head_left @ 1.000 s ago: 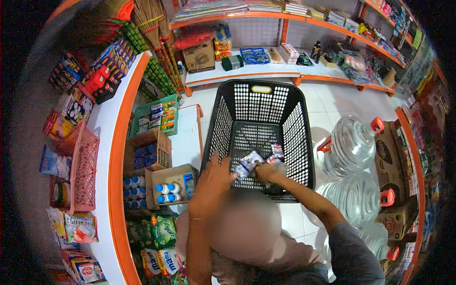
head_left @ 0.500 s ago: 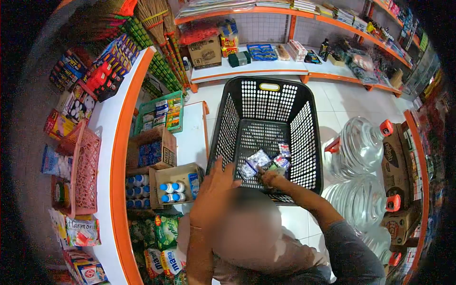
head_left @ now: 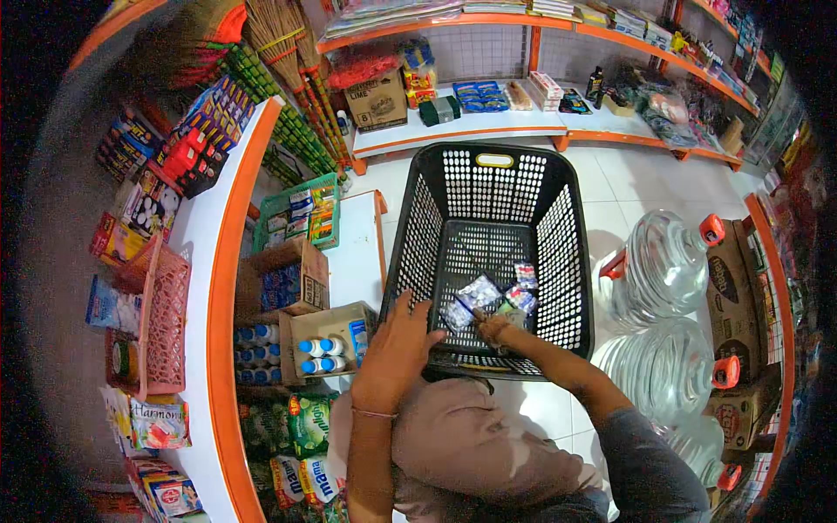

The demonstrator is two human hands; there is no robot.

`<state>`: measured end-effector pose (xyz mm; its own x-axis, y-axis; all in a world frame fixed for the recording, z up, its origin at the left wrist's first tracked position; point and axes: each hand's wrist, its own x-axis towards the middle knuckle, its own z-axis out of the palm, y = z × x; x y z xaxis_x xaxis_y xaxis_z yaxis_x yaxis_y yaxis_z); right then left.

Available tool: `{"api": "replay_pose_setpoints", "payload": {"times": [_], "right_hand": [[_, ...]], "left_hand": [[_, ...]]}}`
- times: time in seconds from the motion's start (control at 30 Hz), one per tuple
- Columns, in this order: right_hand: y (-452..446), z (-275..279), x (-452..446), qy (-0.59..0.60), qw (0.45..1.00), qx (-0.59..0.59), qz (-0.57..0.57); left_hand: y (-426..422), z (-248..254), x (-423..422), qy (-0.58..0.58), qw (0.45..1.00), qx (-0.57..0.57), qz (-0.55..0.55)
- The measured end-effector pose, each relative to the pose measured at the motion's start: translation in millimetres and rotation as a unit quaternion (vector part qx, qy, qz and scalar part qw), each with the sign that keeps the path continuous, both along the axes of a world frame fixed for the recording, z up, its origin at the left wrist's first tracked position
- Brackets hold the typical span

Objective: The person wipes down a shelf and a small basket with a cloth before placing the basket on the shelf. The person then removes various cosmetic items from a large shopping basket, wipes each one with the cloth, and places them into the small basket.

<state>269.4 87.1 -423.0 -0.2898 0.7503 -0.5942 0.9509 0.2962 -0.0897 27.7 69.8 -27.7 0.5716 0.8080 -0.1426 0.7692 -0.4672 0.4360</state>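
Note:
A black perforated plastic basket (head_left: 493,366) stands on the floor in front of me. My left hand (head_left: 397,344) lies at its near left rim, fingers spread. Reaching over the near side, my right hand (head_left: 499,331) is down inside the basket, its fingers closed at the lower edge of a white-and-blue plastic packet (head_left: 479,292). How firmly they grip it is hard to see. Beside it lie another small packet (head_left: 521,300) and a blue-and-white one with red (head_left: 526,275), all on the basket's bottom.
Large clear water bottles (head_left: 667,270) with red caps stand to the right. On the left are an orange-edged white shelf (head_left: 228,261), a pink basket (head_left: 166,322), a green basket (head_left: 324,228) and a carton (head_left: 301,353) of blue-capped bottles. A low shelf (head_left: 488,129) runs behind.
The view has shifted slightly. A blurred round patch over my lap is gone, and my trouser leg shows there. Both hands stay in nearly the same places.

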Motion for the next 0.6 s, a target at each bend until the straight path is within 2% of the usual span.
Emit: {"api": "replay_pose_setpoints", "payload": {"times": [0.13, 0.27, 0.33, 0.37, 0.4, 0.43, 0.5, 0.57, 0.6], "right_hand": [[2.4, 8.1, 1.2, 0.024, 0.998, 0.022, -0.044], [18.3, 31.6, 12.3, 0.137, 0.968, 0.1, -0.185], [28.7, 51.4, 25.3, 0.264, 0.904, 0.121, -0.313], [35.1, 62.1, 33.6, 0.342, 0.853, 0.099, -0.381], [41.4, 91.6, 41.3, 0.421, 0.755, -0.044, -0.501], [40.3, 95.6, 54.2, 0.509, 0.667, -0.071, -0.54], [27.2, 175.4, 60.3, 0.585, 0.594, -0.137, -0.534], [6.6, 250.5, 55.2, 0.6, 0.591, -0.119, -0.527], [-0.9, 265.6, 60.5, 0.631, 0.571, -0.129, -0.509]], "left_hand": [[2.4, -3.8, -3.3, -0.003, 1.0, -0.018, 0.011], [3.3, -6.2, -8.8, -0.008, 1.0, -0.005, 0.005], [4.1, -5.8, -9.4, -0.023, 1.0, 0.002, 0.004], [4.3, -5.3, -9.5, -0.03, 1.0, 0.007, 0.004], [4.7, -7.0, -10.1, -0.026, 1.0, 0.007, 0.006], [4.7, -9.7, -11.0, -0.021, 1.0, 0.008, 0.008], [5.3, -5.8, -10.5, -0.023, 1.0, 0.001, 0.013], [6.3, 3.1, -8.5, -0.038, 0.999, -0.016, 0.019], [6.0, 2.9, -6.7, -0.055, 0.998, 0.021, 0.024]]}}
